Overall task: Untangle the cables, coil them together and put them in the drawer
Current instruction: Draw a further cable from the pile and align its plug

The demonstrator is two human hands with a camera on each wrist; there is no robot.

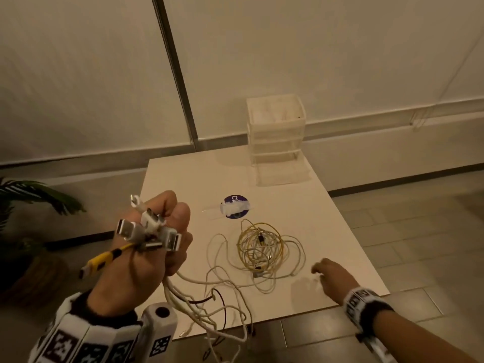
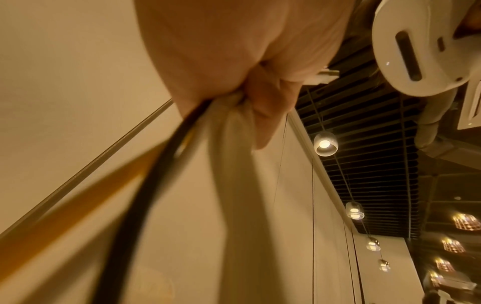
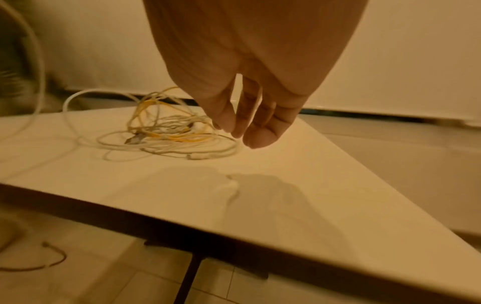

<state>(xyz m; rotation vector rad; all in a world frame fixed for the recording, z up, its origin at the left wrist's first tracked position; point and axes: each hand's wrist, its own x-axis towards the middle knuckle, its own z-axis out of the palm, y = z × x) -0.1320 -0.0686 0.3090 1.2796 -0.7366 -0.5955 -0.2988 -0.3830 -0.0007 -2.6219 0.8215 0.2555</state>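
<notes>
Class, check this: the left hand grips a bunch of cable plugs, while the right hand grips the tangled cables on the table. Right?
Not quite. The left hand does grip the plugs, but the right hand holds nothing: it hovers open above the table, beside the tangled cables. The right wrist view shows this.

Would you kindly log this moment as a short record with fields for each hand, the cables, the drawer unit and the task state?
left hand: left hand grips a bunch of white USB plugs and one yellow plug, raised above the table
right hand: right hand open, low over the white table, holding nothing
cables: tangled white and yellow cable pile on the table, strands trailing to the left hand
drawer unit: white translucent drawer unit at the far edge
task state: cables not yet coiled
</notes>
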